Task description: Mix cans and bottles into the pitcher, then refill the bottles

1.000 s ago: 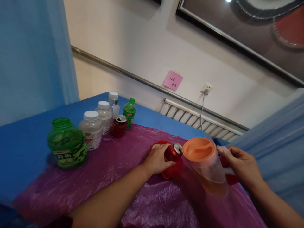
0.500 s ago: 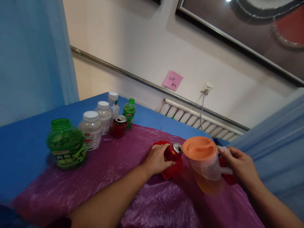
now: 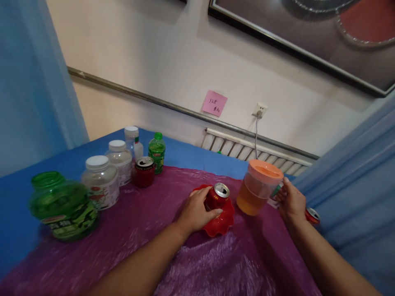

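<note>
My left hand is wrapped round a red can with an opened silver top. Under the can lies a red wavy-edged dish. To the right, my right hand grips the handle of a clear pitcher that has an orange lid. Amber liquid fills the lower part of the pitcher, which tilts a little toward its left. Part of another red can shows behind my right wrist.
On the left stand a big green bottle, several clear jars with white lids, a red can and a small green bottle. Purple plastic sheeting covers part of the blue table. A radiator runs along the wall.
The pitcher in my right hand has turned from leaning toward me to nearly upright, its lid now farther back. My left hand still holds the can. The view has shifted slightly.
</note>
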A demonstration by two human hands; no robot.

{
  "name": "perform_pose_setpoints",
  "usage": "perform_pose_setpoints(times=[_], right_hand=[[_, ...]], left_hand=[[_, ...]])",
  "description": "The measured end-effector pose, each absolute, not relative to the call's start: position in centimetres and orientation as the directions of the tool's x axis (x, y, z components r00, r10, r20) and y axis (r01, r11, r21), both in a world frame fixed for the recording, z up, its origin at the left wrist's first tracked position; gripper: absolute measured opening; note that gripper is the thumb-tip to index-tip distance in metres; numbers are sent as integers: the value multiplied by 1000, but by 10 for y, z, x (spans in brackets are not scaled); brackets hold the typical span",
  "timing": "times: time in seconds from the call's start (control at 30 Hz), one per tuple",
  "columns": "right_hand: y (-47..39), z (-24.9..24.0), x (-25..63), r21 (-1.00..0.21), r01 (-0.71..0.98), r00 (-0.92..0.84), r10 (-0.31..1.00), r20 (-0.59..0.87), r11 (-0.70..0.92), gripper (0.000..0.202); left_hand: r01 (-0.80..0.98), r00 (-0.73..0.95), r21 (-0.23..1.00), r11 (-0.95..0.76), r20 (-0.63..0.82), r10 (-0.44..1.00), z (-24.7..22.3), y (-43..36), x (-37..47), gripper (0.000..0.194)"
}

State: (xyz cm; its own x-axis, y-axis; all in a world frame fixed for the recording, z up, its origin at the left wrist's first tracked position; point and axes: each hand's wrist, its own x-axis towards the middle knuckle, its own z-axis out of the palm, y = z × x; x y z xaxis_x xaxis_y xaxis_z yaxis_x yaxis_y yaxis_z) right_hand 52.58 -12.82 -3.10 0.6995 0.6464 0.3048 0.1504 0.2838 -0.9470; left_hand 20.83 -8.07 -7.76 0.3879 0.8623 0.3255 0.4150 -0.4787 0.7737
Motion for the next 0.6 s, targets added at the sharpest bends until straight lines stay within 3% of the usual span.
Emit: perform_pose_setpoints(times=[0.3,0.6], right_hand=[[-120,-58,515,-947,90,815,524,248,308,51],[-138,-71,520,-948,178,819,494,292,264,50]], left_hand=[[399,388,780,-482,333,860,-81,-78,208,72],[373,424,802,-466,299,855,-85,-74,212,73]])
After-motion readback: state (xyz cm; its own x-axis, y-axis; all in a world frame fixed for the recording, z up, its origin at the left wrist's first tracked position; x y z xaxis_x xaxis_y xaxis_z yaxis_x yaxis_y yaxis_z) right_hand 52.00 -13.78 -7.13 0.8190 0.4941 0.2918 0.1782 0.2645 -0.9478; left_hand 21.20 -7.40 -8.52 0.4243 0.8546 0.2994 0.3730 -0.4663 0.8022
